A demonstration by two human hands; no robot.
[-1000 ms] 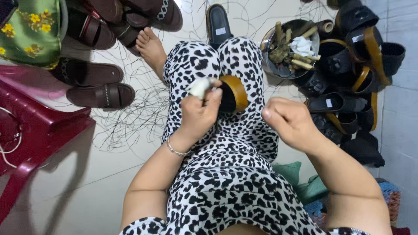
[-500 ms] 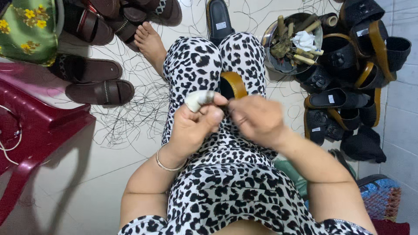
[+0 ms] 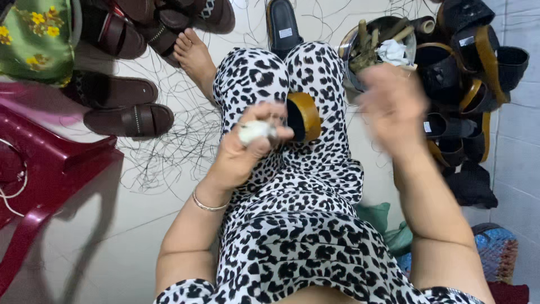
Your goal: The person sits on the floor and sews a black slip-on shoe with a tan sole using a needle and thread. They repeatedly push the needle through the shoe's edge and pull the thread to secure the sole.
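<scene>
metal bowl (image 3: 350, 49) of sticks (image 3: 365, 48), white cloth (image 3: 392, 52)

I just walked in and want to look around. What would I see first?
First, the black-and-white spotted clothing filling the middle. Just above it, the left hand grips a small white thing against a black sandal with a tan edge on the lap, while the right hand is a blur. A heap of black sandals sits at right, brown ones at left.
</scene>
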